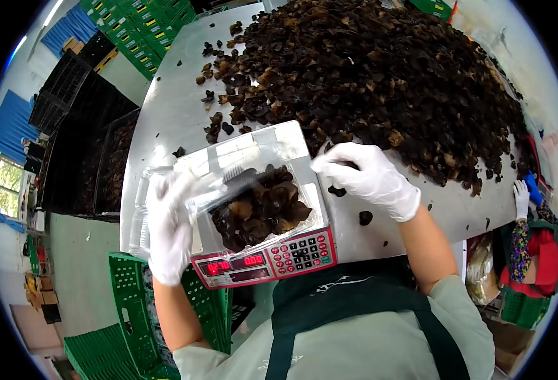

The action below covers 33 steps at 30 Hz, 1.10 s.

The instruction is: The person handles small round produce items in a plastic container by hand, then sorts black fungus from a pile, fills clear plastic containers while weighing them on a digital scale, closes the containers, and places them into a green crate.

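A clear plastic box point(206, 212) filled with dark brown wood ear mushrooms point(260, 212) sits on the white digital scale point(304, 244), whose red panel shows lit digits. My left hand point(170, 231), in a white glove, is at the box's left side; its fingers are smeared by motion, so their grip is unclear. To the right of the scale, my right hand point(371, 177), also gloved, hovers over the table with curled fingers. A dark piece of wood ear mushroom point(351, 164) shows between its thumb and fingers. Loose pieces lie beneath it.
A large heap of wood ear mushrooms point(380, 76) covers the back of the metal table point(171, 101). Clear plastic boxes point(141, 218) lie at the left edge. Green crates point(130, 316) stand below left, black crates point(70, 145) farther off. A co-worker's gloved hand point(521, 199) is at far right.
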### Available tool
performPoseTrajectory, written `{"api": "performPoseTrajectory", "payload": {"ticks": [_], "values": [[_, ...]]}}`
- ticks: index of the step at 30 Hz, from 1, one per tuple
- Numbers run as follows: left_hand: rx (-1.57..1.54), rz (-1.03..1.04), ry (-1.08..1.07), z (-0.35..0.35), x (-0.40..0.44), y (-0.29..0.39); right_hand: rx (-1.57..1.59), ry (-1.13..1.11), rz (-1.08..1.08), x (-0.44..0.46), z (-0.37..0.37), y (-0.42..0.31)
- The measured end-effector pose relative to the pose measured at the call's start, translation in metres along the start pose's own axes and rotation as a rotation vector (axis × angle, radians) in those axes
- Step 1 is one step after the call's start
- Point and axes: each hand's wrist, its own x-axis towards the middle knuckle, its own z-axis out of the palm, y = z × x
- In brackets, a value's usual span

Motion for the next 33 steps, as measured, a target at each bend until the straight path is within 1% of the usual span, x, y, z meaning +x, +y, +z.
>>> {"api": "performPoseTrajectory", "payload": {"ticks": [2,3,4,5,6,7,8,9,10,11,12,14,15,16,18,19,20,21,22,23,24,25,26,27,28,29,30,32,33], "values": [[-0.560,-0.668,0.090,0.002,-0.007,0.038,0.099,-0.102,0.260,-0.020,-0.014,-0.001],[-0.590,-0.771,0.136,0.006,-0.020,0.034,0.174,-0.192,0.333,-0.029,-0.013,0.005],[-0.617,-0.874,0.182,0.012,-0.033,0.028,0.154,-0.245,0.303,-0.036,-0.009,0.004],[-0.729,-0.894,0.227,0.022,-0.041,0.031,0.136,-0.264,0.328,-0.041,0.000,0.004],[-0.297,-0.530,0.022,0.023,-0.064,0.004,0.116,-0.282,0.352,-0.044,0.008,0.005],[-0.267,-0.462,-0.045,0.021,-0.069,0.002,0.090,-0.307,0.261,-0.045,0.015,0.014],[-0.237,-0.393,-0.111,0.020,-0.072,0.001,0.092,-0.308,0.261,-0.045,0.020,0.013],[-0.234,-0.393,-0.109,0.019,-0.073,0.000,-0.008,-0.221,0.208,-0.044,0.026,0.011],[-0.150,-0.217,-0.089,0.019,-0.073,-0.001,-0.109,-0.134,0.153,-0.044,0.031,0.009],[-0.065,-0.040,-0.065,0.020,-0.073,-0.001,-0.204,0.000,0.041,-0.046,0.039,0.014],[-0.063,-0.037,-0.053,0.020,-0.071,0.005,-0.209,-0.003,0.030,-0.049,0.046,0.015],[-0.153,-0.104,-0.045,0.020,-0.066,0.021,-0.004,0.171,-0.316,-0.054,0.056,0.017],[-0.187,-0.082,-0.051,0.019,-0.065,0.022,-0.171,0.152,-0.459,-0.052,0.057,0.019],[-0.184,-0.082,-0.047,0.019,-0.068,0.023,-0.338,-0.005,-0.393,-0.056,0.051,0.018],[-0.191,-0.226,-0.130,0.021,-0.073,0.021,-0.466,-0.102,-0.277,-0.055,0.051,0.018],[-0.091,-0.234,-0.149,0.022,-0.075,0.016,-0.462,-0.100,-0.280,-0.055,0.046,0.012],[0.010,-0.245,-0.134,0.025,-0.082,0.016,-0.420,-0.162,-0.215,-0.055,0.038,0.002],[0.034,-0.260,-0.124,0.027,-0.083,0.023,-0.373,-0.221,-0.148,-0.057,0.033,-0.003],[0.058,-0.272,-0.115,0.027,-0.084,0.029,-0.218,-0.095,-0.232,-0.059,0.035,0.016],[0.208,-0.087,-0.111,0.027,-0.086,0.018,0.027,-0.036,-0.069,-0.061,0.030,0.018],[0.208,-0.088,-0.103,0.026,-0.088,0.018,0.265,0.013,0.092,-0.061,0.024,0.019],[-0.063,-0.283,-0.133,0.026,-0.091,0.023,0.280,0.057,0.077,-0.059,0.018,0.022],[-0.338,-0.472,-0.160,0.026,-0.093,0.026,0.275,0.048,0.076,-0.057,0.015,0.022],[-0.325,-0.492,-0.092,0.033,-0.097,0.020,0.199,-0.069,0.162,-0.054,0.012,0.017],[-0.320,-0.492,-0.080,0.033,-0.096,0.024,0.122,-0.186,0.241,-0.051,0.011,0.010],[-0.428,-0.581,-0.077,0.032,-0.095,0.027,0.066,-0.272,0.318,-0.045,0.015,-0.001],[-0.535,-0.668,-0.072,0.031,-0.093,0.031,0.114,-0.298,0.293,-0.043,0.024,0.003],[-0.622,-0.705,-0.033,0.034,-0.089,0.032,0.191,-0.326,0.306,-0.036,0.035,0.010],[-0.656,-0.722,0.010,0.036,-0.091,0.027,0.304,-0.326,0.346,-0.036,0.037,0.008]]}}
